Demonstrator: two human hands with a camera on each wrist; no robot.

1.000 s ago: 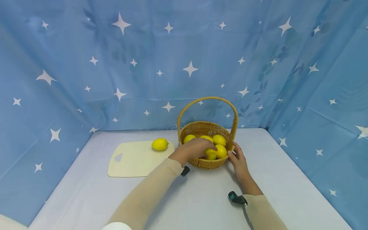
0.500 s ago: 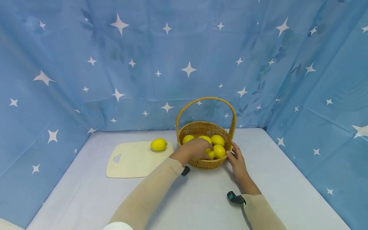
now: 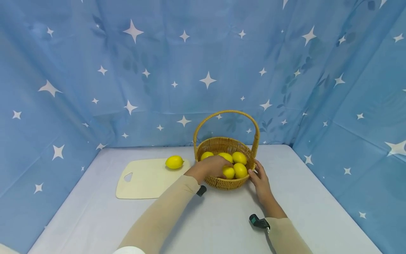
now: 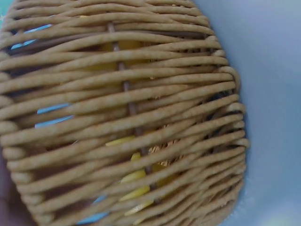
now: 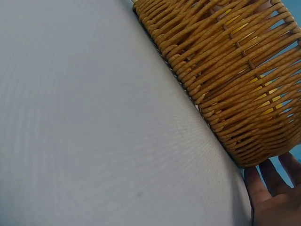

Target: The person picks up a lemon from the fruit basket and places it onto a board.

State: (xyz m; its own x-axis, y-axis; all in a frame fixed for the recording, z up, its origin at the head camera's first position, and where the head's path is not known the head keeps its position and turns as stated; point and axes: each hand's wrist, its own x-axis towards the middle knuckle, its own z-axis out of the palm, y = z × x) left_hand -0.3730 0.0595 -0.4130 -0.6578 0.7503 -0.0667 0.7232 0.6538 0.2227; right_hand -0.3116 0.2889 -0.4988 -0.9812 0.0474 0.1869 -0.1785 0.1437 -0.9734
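Observation:
A wicker basket (image 3: 226, 184) with a tall arched handle holds several yellow lemons. My left hand (image 3: 213, 166) reaches over its front rim, fingers bent down around a lemon (image 3: 228, 173) near the front. Beside that fruit lies another lemon (image 3: 240, 170), and more sit behind. In the left wrist view the basket's woven wall (image 4: 131, 117) fills most of the picture and hides the fingers. My right hand (image 3: 261, 181) rests at the basket's right side. In the right wrist view, its straight fingers (image 5: 256, 186) touch the outer wall.
A cream cutting board (image 3: 149, 180) with a handle slot lies left of the basket. One lemon (image 3: 174, 162) rests near its back right corner. The white-covered table (image 3: 222, 225) meets a blue star-patterned curtain (image 3: 165, 63) at the back and sides.
The lemon at my left fingers shows more of its yellow side and has shifted slightly within the basket. My right hand stays at the basket's side. The head view has shifted slightly.

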